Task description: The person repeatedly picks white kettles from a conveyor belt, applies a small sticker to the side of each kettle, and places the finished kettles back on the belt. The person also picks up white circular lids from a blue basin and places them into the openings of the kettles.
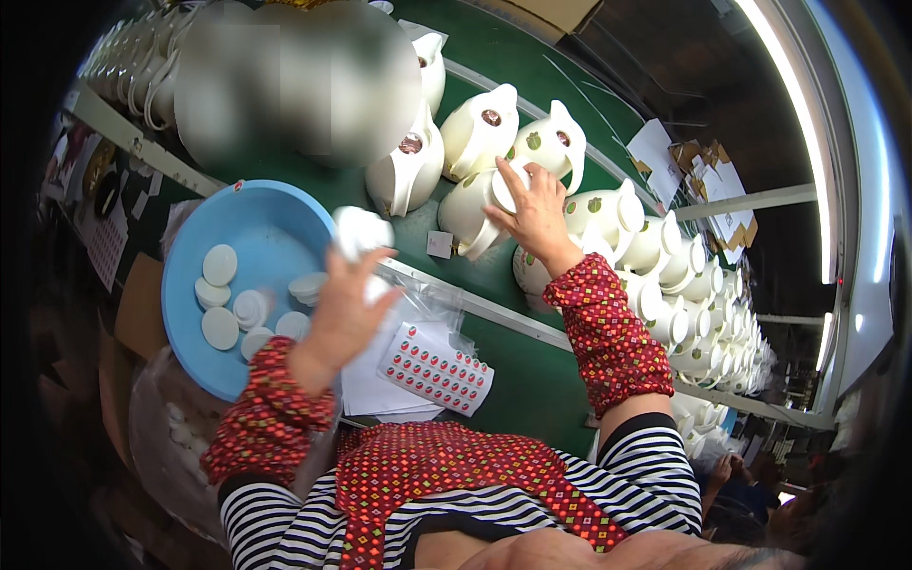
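My left hand (340, 313), smeared by motion, is beside the rim of a blue basin (180, 285) with a white lid (362, 235) at its fingertips. The lid is blurred too. Over on the green bench, my right hand (537, 214) grips the open mouth of a cream-white pot (463, 211), which leans on its side. Several white round lids (220, 328) lie in the basin. A small paper square (439, 244) rests next to the gripped pot.
More cream pots (480, 133) with green leaf marks stand behind, and rows of them (684, 318) run off to the right. A sheet of red stickers (437, 369) lies on papers in front of me. A metal rail (513, 318) crosses the bench.
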### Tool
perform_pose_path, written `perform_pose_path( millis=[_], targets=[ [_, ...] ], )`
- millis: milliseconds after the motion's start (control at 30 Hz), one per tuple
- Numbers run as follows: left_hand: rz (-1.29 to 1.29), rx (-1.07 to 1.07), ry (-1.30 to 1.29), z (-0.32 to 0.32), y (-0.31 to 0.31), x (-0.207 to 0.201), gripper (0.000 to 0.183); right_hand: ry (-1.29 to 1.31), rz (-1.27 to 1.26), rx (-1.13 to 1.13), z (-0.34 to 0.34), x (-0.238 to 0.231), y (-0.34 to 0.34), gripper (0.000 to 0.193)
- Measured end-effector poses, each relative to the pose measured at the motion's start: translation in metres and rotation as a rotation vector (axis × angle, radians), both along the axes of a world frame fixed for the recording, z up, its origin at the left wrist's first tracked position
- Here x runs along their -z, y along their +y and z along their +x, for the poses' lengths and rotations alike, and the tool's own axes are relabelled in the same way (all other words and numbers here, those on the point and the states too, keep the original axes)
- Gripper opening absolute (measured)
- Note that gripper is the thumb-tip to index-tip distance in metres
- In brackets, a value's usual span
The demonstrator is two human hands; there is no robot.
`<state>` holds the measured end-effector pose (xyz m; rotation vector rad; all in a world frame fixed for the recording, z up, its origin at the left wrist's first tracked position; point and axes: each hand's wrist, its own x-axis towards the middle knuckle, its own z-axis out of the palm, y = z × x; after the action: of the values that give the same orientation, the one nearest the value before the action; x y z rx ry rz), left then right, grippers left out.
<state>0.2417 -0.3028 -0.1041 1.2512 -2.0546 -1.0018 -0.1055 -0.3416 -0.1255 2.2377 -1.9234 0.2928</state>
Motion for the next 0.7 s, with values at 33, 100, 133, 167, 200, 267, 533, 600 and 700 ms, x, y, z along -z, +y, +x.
perform_pose_path(
  millis=[33, 100, 133, 167, 200, 267, 533, 600, 700],
  targets=[
    [0.009, 0.054, 0.025, -0.023, 0.008, 0.008, 0.049, 0.015, 0.037, -0.003, -0.002, -0.002, 0.000, 0.080],
    [0.062, 0.005, 0.080, -0.067, 0.019, 0.029, 0.050, 0.046, 0.119, -0.014, -0.002, -0.012, 0.001, 0.084],
    [0.117, -0.002, 0.061, -0.087, 0.018, 0.036, 0.049, 0.100, 0.208, 0.007, -0.003, -0.024, 0.001, 0.088],
    [0.174, -0.008, 0.044, -0.103, 0.014, 0.045, 0.049, 0.097, 0.267, -0.017, -0.005, -0.036, 0.001, 0.089],
    [0.124, -0.038, -0.016, -0.117, 0.012, 0.060, 0.049, 0.094, 0.323, -0.045, -0.006, -0.049, -0.002, 0.091],
    [0.120, -0.065, -0.024, -0.138, 0.005, 0.071, 0.051, 0.105, 0.463, -0.104, -0.008, -0.070, -0.011, 0.101],
    [0.092, -0.042, -0.139, -0.159, -0.003, 0.088, 0.050, 0.422, 0.970, 0.266, 0.022, -0.096, -0.058, 0.093],
    [0.088, -0.022, -0.185, -0.160, -0.004, 0.089, 0.047, 0.292, 0.711, 0.052, 0.011, -0.097, -0.046, 0.095],
    [0.079, 0.009, -0.226, -0.164, -0.004, 0.087, 0.042, 0.268, 0.513, -0.292, -0.009, -0.092, -0.033, 0.088]
  ],
)
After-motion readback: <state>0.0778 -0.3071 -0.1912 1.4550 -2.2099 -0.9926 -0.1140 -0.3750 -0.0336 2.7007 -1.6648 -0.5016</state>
